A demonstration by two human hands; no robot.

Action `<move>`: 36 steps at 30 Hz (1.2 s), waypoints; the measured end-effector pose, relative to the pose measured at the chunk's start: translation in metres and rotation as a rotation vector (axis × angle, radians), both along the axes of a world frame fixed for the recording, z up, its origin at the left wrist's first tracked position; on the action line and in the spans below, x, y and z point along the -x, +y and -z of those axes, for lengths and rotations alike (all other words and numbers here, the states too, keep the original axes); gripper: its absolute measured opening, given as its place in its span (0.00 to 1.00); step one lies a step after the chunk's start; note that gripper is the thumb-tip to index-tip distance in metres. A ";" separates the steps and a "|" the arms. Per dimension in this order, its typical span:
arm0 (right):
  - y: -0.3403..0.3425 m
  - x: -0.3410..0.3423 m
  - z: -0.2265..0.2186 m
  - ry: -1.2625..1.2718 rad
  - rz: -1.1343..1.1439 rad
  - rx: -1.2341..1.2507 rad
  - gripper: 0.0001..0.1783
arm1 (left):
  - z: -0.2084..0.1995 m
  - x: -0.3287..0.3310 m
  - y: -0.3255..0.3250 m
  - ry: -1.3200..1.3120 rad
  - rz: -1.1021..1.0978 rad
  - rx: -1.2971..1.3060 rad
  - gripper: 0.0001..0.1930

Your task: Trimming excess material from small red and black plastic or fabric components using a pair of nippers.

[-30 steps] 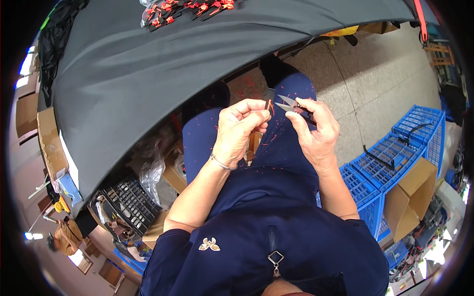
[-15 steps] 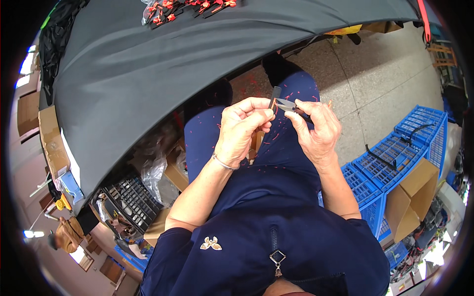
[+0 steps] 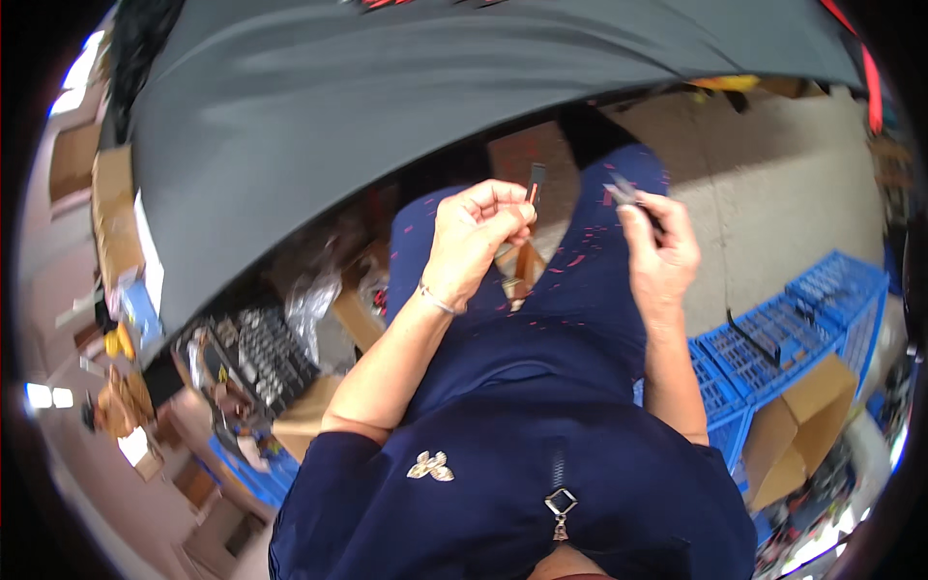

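Note:
Above my lap, my left hand (image 3: 471, 237) pinches a small black strip (image 3: 537, 175) with a bit of red on it. The strip stands up past the thumb and fingertips; its lower end is hidden in the fingers. To the right, my right hand (image 3: 665, 253) is closed around small thread snips (image 3: 622, 189), with the metal blades pointing away from me. A gap lies between the blades and the strip. Blur hides how far the blades are apart. Red thread scraps (image 3: 577, 261) are scattered over my dark blue trousers (image 3: 590, 300).
A dark grey cloth-covered table (image 3: 387, 106) spans the far side, with red and black pieces (image 3: 387, 3) at its far edge. Blue plastic crates (image 3: 764, 338) and an open cardboard box (image 3: 802, 425) stand on the right. At the left are a black crate (image 3: 261, 358) and clear plastic (image 3: 314, 309).
My right hand has drawn the snips away from the strip, to the right. My left hand still pinches the strip. The whole view has shifted a little, so the table's pieces now show less.

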State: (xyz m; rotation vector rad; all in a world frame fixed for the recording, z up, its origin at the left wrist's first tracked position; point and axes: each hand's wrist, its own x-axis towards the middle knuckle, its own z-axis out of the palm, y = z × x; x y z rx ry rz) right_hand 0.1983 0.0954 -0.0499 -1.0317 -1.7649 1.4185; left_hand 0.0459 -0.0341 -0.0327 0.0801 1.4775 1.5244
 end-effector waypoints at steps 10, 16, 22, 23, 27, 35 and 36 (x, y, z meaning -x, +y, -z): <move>0.002 -0.007 0.024 -0.104 -0.092 -0.050 0.09 | 0.104 0.032 -0.238 0.230 -0.595 0.576 0.08; 0.001 0.001 0.022 -0.125 -0.114 -0.072 0.09 | 0.159 -0.016 -0.328 0.124 -0.756 0.774 0.10; -0.003 0.003 0.025 -0.120 -0.120 -0.069 0.09 | 0.179 -0.019 -0.353 0.437 -0.871 1.086 0.18; -0.003 0.005 0.025 -0.129 -0.123 -0.056 0.09 | 0.178 -0.013 -0.357 0.438 -0.880 1.095 0.18; -0.004 0.005 0.029 -0.147 -0.101 -0.022 0.09 | 0.145 0.021 -0.300 0.607 -1.074 0.550 0.13; 0.004 0.007 0.033 -0.142 -0.044 -0.017 0.12 | 0.001 0.054 -0.110 1.245 -0.517 0.102 0.10; 0.003 0.008 0.032 -0.214 -0.057 0.015 0.12 | -0.006 0.060 -0.091 1.344 -0.422 0.085 0.11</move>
